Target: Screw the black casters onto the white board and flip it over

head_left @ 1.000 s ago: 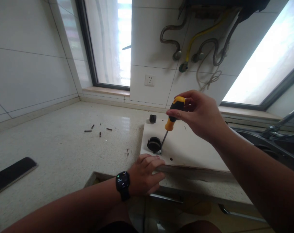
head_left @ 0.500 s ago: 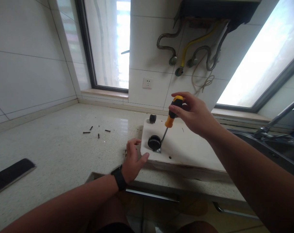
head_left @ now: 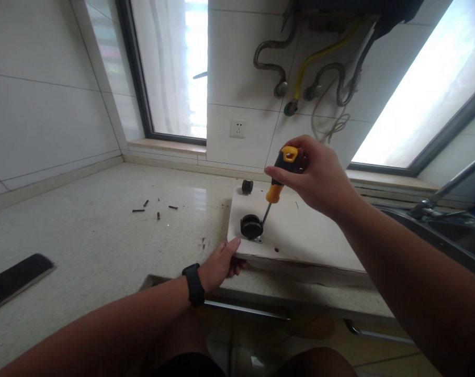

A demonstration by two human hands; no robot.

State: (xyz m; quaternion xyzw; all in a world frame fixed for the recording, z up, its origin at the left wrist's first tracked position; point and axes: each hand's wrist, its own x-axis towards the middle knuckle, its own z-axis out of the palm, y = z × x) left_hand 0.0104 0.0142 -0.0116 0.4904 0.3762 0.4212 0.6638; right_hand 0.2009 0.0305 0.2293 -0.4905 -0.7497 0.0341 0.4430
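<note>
Open moments ago, the left hand (head_left: 217, 266) is clasping a flat white board (head_left: 312, 230), likely steadying it, while the right hand (head_left: 326, 178) is gripping a yellow-and-black screwdriver (head_left: 274, 193) beside a round black caster (head_left: 252, 226).

Glossy speckled countertop (head_left: 104, 230) — matt white board (head_left: 300, 230), shiny metal shank (head_left: 266, 214)

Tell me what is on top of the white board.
Two black casters sit on the white board, with the screwdriver tip beside the nearer one. The right hand and forearm cover part of it.
</note>
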